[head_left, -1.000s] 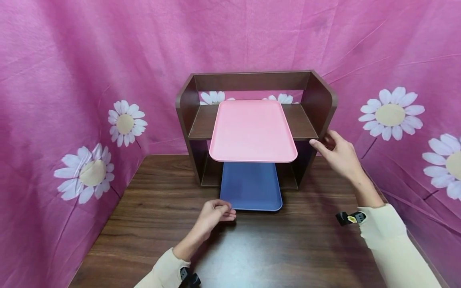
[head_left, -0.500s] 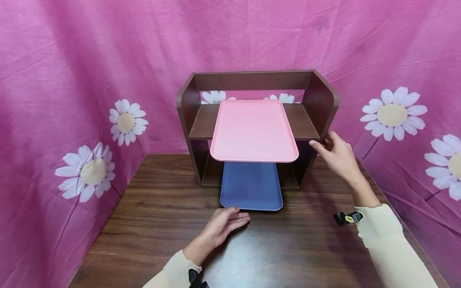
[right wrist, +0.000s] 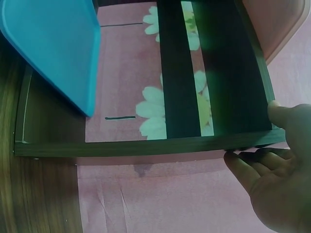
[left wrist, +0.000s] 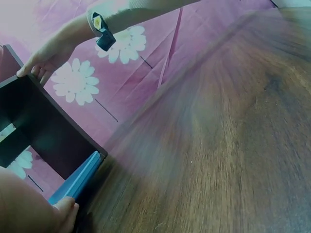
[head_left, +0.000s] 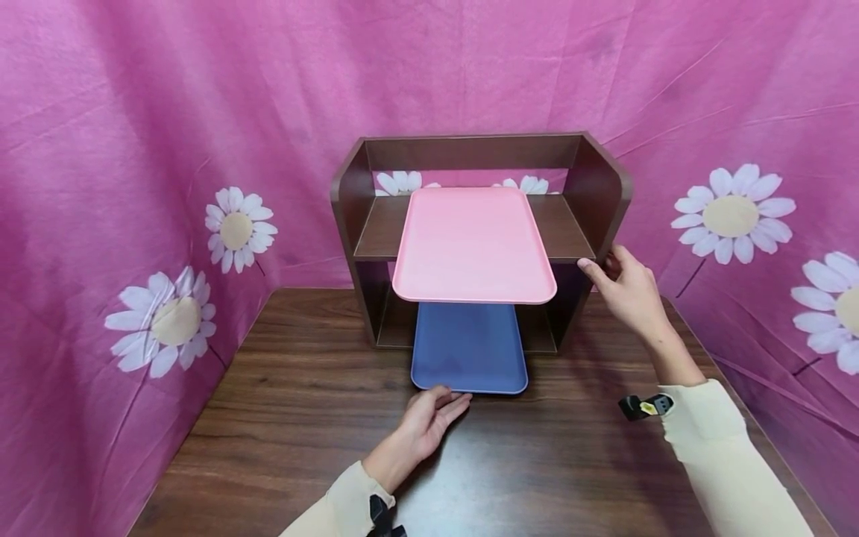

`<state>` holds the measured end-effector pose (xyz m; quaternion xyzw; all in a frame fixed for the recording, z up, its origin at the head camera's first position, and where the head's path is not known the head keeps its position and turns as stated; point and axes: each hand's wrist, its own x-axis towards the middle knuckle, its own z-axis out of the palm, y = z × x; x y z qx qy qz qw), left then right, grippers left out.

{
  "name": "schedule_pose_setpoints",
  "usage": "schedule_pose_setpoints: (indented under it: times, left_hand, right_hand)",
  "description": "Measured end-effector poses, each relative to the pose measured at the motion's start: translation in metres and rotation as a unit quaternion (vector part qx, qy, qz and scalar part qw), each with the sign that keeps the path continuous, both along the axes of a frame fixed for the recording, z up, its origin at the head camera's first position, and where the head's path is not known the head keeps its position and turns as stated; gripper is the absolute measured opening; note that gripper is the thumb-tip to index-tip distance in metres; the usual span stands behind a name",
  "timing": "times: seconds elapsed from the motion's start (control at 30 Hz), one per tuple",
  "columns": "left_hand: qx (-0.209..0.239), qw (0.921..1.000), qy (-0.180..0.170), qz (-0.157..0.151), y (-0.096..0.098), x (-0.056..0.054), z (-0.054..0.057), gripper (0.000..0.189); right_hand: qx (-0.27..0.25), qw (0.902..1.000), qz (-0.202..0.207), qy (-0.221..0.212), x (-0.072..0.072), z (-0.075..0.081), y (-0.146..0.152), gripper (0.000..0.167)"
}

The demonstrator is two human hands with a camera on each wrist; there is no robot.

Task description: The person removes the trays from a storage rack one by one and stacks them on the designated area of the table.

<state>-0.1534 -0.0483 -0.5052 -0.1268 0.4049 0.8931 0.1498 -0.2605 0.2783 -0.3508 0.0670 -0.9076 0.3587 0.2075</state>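
Note:
A brown wooden two-tier shelf (head_left: 475, 151) stands at the back of the table. On its upper tier lies a pink tray (head_left: 473, 246), jutting out over the front edge. Below it, a blue tray (head_left: 470, 350) sticks forward out of the lower tier. My left hand (head_left: 421, 424) is at the blue tray's front edge, thumb by the rim and the other fingers extended along it. With the thumb in front and fingers round the outer side, my right hand (head_left: 627, 291) holds the shelf's right side panel (right wrist: 146, 147).
The wooden table (head_left: 288, 418) runs under the shelf and toward me. A pink curtain (head_left: 282, 89) with white daisies hangs behind and on both sides. Each wrist wears a small black device, such as the right one (head_left: 646, 407).
My left hand has moved right along the blue tray's front edge, from its left corner toward the middle, and its fingers have straightened. My right hand stays on the shelf.

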Motion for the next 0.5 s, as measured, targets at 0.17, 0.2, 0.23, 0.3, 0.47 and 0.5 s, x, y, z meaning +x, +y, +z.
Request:
schedule_pose_setpoints:
  times: [0.17, 0.2, 0.23, 0.3, 0.47, 0.5]
  left_hand:
    - [0.001, 0.9999, -0.007, 0.007, 0.0004, -0.0009, -0.0008, 0.005]
    - [0.0, 0.9999, -0.006, 0.009, 0.0006, -0.0012, -0.0008, 0.008]
    - [-0.001, 0.9999, -0.007, 0.013, 0.0009, -0.0017, -0.0007, 0.012]
    - [-0.002, 0.9997, -0.004, 0.024, 0.0019, -0.0028, -0.0002, 0.022]
    - [0.023, 0.998, 0.016, 0.056, 0.0051, -0.005, 0.0005, 0.051]
    - [0.028, 0.9975, 0.02, 0.063, 0.0057, -0.0054, 0.0004, 0.055]
  right_hand:
    - [-0.01, 0.9999, 0.006, 0.004, 0.0005, -0.0019, -0.0016, 0.047]
    - [-0.012, 0.9999, 0.007, 0.004, 0.0004, -0.0021, -0.0018, 0.047]
    - [-0.015, 0.9999, 0.007, 0.003, 0.0004, -0.0021, -0.0019, 0.047]
    - [-0.018, 0.9998, 0.003, 0.002, 0.0001, -0.0018, -0.002, 0.046]
    - [-0.019, 0.9997, -0.012, -0.004, -0.0003, -0.0008, -0.0023, 0.047]
    - [-0.019, 0.9997, -0.014, -0.003, -0.0005, -0.0008, -0.0025, 0.047]
